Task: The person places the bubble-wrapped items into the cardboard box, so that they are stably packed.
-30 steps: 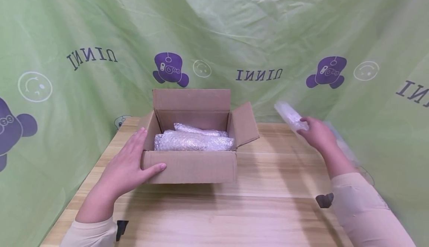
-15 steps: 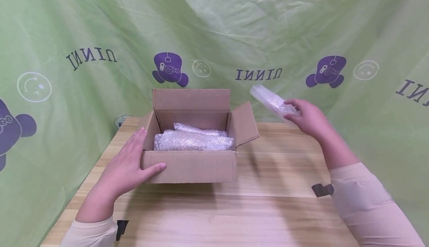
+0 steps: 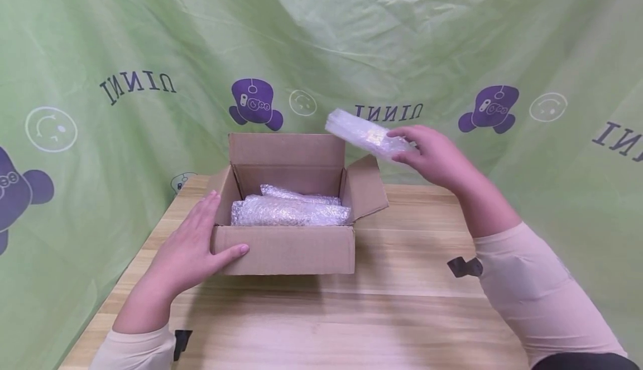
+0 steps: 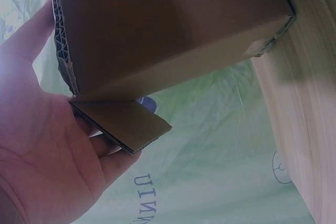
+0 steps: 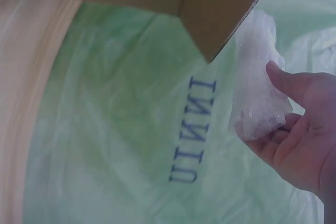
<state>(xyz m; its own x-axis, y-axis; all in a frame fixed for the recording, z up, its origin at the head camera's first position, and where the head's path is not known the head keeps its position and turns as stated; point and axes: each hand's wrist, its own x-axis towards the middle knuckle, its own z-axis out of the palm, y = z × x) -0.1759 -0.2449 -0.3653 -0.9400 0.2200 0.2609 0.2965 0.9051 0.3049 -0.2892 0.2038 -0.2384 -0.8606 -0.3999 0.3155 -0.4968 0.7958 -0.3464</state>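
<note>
An open cardboard box (image 3: 283, 250) stands on the table, with bubble-wrapped bundles (image 3: 293, 211) lying inside. My left hand (image 3: 188, 250) rests on the box's near left corner, its fingers extended along the left side and the thumb lying over the front flap. In the left wrist view, the fingers of that hand (image 4: 52, 153) pass behind a small flap (image 4: 123, 121). My right hand (image 3: 434, 155) grips one end of another bubble-wrapped bundle (image 3: 361, 131), raised above the box's back right. The right wrist view has this bundle (image 5: 256, 82) between thumb and fingers. The wrapping obscures its contents.
The box's right flap (image 3: 369, 186) sticks outward and its back flap (image 3: 286, 149) stands up. A light wooden table (image 3: 392, 314) lies beneath. Behind and at both sides hangs a green printed cloth (image 3: 321, 41).
My right hand has carried the bubble-wrapped bundle left and upward, from the table's right side to above the box's right flap. The left hand and the box stay put.
</note>
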